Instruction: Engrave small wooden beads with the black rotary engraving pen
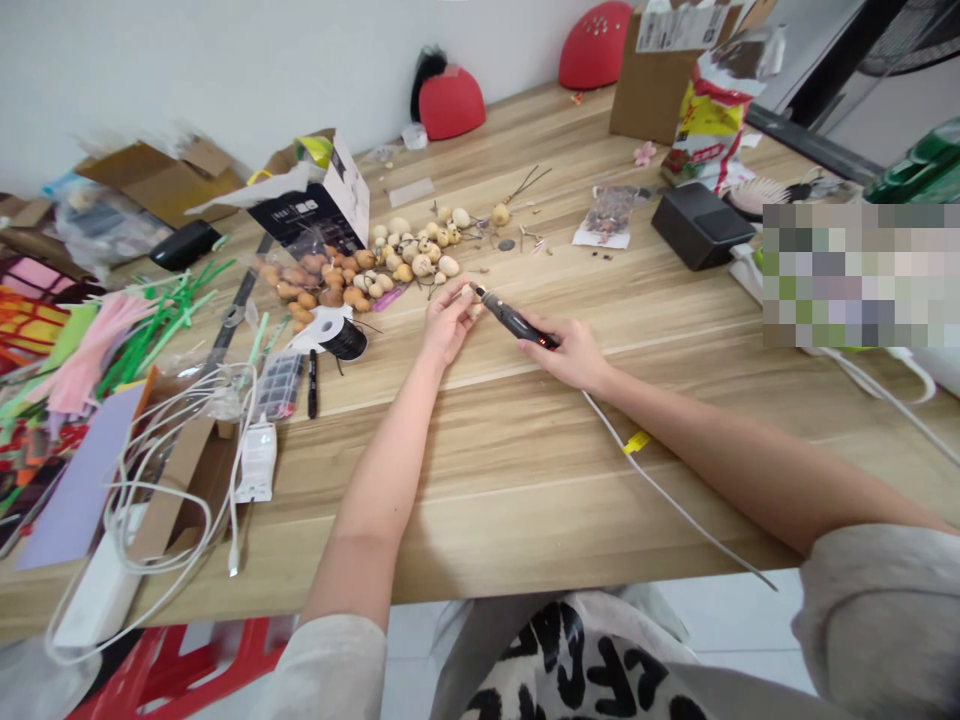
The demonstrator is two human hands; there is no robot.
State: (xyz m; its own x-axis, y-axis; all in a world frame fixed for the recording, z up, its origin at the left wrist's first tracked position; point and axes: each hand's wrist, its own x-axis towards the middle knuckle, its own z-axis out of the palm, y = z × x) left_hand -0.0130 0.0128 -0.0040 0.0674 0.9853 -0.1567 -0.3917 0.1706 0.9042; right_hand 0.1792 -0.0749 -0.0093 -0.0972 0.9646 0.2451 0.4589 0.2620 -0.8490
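My left hand (448,325) is closed around a small pale nut-like ball (475,309), mostly hidden by the fingers. My right hand (571,355) grips a black pen-shaped rotary tool (517,322) with orange lights on its body. Its tip points left and meets the pale ball or sits right beside it; I cannot tell which. A thin white cable (637,465) runs from below the right hand to the table's front edge. Just beyond the left hand lies a pile of pale balls (416,245), some with dark cords. Brown nut-like balls (322,275) spill from a clear bag beside them.
Left of the hands are a black cord spool (345,338), a marker (313,385), coiled white cables (169,490) and an open carton (191,490). A black box (701,225), a small packet (606,215) and a red-yellow bag (709,125) stand back right. Red caps (451,103) lie near the wall.
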